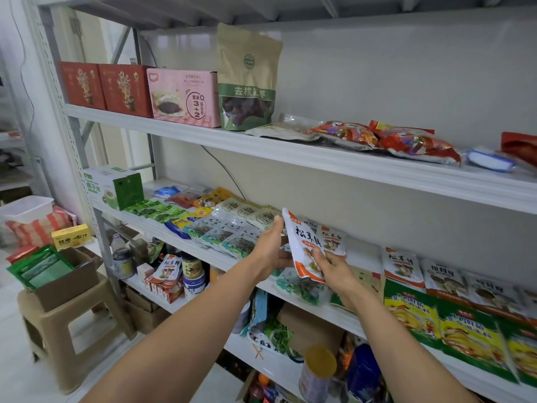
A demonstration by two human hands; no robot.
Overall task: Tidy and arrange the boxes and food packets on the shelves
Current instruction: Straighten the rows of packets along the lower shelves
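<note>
white-and-orange packet (305, 245): just below centre toward 5 o'clock, held up off the middle shelf (363, 257), tilted with its top leaning to 11 o'clock; mushrooms and dark characters printed on the front.
right hand (331, 264): at the packet's 5 o'clock corner, fingers curled in and pinching its lower edge.
left hand (268, 248): at the packet's 9 o'clock side, fingers straight and relaxed, lying along its left edge with the tips near the top corner; no curled grip to be seen.
second packet (332, 239): same kind, just behind the held one at its 3 o'clock side; cannot tell whether the right hand holds it too.
flat packets (229, 228): green, blue and pale ones lie overlapping on the middle shelf toward 9 o'clock of the hands.
matching packets (402, 267): a row of the same white-and-orange kind at 4 o'clock, with green-and-yellow packets (465, 338) in front of them.
green box (116, 187): far end of the middle shelf, at 9 o'clock.
top shelf (290, 158): from 10 to 2 o'clock, two red boxes (104, 87), a pink box (184, 97), an upright kraft pouch (247, 80), then red bags (418, 144) lying flat.
stool (58, 324): at 8 o'clock on the floor, carrying a cardboard box (69, 283) of green packets.
</note>
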